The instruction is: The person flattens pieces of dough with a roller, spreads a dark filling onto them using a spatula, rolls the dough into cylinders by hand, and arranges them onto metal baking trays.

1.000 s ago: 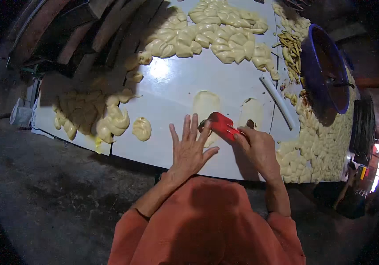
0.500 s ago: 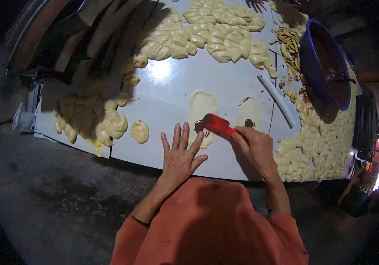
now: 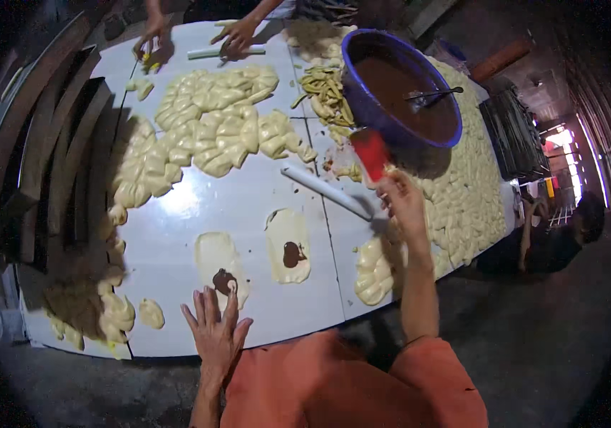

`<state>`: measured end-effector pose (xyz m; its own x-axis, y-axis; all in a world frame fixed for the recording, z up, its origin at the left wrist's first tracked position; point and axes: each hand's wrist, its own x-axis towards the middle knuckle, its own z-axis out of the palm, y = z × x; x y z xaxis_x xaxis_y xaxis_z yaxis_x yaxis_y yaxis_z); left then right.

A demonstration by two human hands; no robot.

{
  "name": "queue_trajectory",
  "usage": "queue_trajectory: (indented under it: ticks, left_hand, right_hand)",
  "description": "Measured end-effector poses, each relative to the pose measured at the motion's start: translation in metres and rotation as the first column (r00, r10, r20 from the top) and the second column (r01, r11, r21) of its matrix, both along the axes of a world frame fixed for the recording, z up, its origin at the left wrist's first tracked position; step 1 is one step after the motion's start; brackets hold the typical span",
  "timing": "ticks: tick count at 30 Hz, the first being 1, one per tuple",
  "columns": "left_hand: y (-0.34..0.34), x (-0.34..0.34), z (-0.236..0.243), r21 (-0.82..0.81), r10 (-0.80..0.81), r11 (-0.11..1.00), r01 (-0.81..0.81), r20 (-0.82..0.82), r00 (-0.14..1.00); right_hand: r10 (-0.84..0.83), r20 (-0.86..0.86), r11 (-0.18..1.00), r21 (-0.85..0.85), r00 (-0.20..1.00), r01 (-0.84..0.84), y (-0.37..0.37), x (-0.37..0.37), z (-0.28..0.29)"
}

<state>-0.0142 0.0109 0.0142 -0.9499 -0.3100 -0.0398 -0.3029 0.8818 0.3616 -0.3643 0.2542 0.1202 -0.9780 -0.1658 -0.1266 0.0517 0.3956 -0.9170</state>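
Note:
My right hand (image 3: 403, 205) grips the handle of a red spatula (image 3: 370, 154). Its dark-smeared blade is just short of a purple basin (image 3: 349, 78) holding brown filling (image 3: 398, 82). My left hand (image 3: 214, 332) is open, fingers spread, at the lower end of a flattened dough piece (image 3: 213, 248). The index fingertip reaches a dark brown dab (image 3: 223, 280) on that dough. Beside it to the right lies a second flattened dough piece (image 3: 286, 222) with its own brown dab (image 3: 292, 255). A white rolling pin (image 3: 327, 191) rests on the table between these and the basin.
Pale dough lumps (image 3: 220, 128) crowd the far left, and more dough pieces (image 3: 455, 207) cover the right side. Yellowish strips (image 3: 325, 91) lie beside the basin, which holds a ladle (image 3: 430, 95). Across the table (image 3: 156, 271), another person's hand (image 3: 238, 36) rests on a rolling pin (image 3: 202, 53).
My right hand has carried the spatula away from the left flattened dough toward the basin. My view has swung right. The left hand remains beside the same dough piece.

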Motion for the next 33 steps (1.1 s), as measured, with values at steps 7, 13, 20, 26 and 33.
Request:
queue_trajectory:
  ticks: [7,13,20,26,33]
  left_hand:
    - [-0.001,0.005,-0.001,0.052,-0.004,0.999,0.007,-0.052,0.999]
    - [-0.001,0.006,-0.003,0.069,0.020,0.998,-0.011,-0.139,0.990]
    - [-0.001,0.008,-0.002,0.075,0.017,0.997,-0.003,-0.184,0.983]
    - [-0.001,0.003,0.003,0.093,0.053,0.995,-0.040,-0.148,0.987]
    - [0.000,0.007,-0.003,0.086,0.069,0.995,-0.059,-0.117,0.991]
  right_hand:
    - [0.365,-0.510,0.250,0.859,0.779,0.446,0.056,-0.091,0.016]
    - [0.289,-0.627,0.547,0.728,0.723,0.413,0.066,-0.058,0.039]
    - [0.014,-0.358,0.867,0.470,0.933,0.167,0.062,-0.049,-0.010]
    - [0.146,-0.473,0.620,0.728,0.869,0.293,0.047,-0.055,-0.063]
    - [0.231,-0.539,0.777,0.604,0.810,0.180,-0.038,-0.112,-0.075]
